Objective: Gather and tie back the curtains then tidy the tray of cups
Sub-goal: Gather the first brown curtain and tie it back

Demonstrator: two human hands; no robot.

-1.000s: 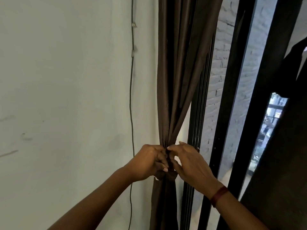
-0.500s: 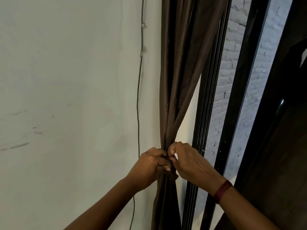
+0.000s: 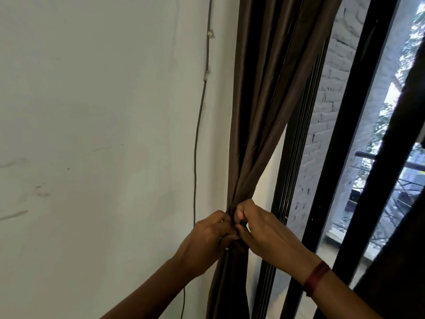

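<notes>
Both hands have kept to the same spot on the drape over the last second, with only the fingers reworking their hold. The view has swung to show more greenery outside at the far right.

At the left is the pale painted wall (image 3: pixel 92 134), with a thin grey cable (image 3: pixel 195 157) clipped down it. Next hangs the long brown glossy fabric curtain (image 3: pixel 264 88), along the left edge of the black metal window frame (image 3: pixel 296 169). Its long axis runs vertical, the folds fanning wide above and narrowing to a tight waist.

The left hand (image 3: pixel 207 238) meets that waist from the wall side. The right hand (image 3: pixel 264 231), with a dark red wristband (image 3: pixel 316 278), meets it from the window side. Both are curled and pinching the bunched cloth, fingers meeting. Neither is nearer: the waist lies directly between them, straight ahead. Whether a tie band sits among the fingers cannot be told.

Tying looks under way, and any wrap must pass across the vertical bundle. No tray of cups is in view.
</notes>
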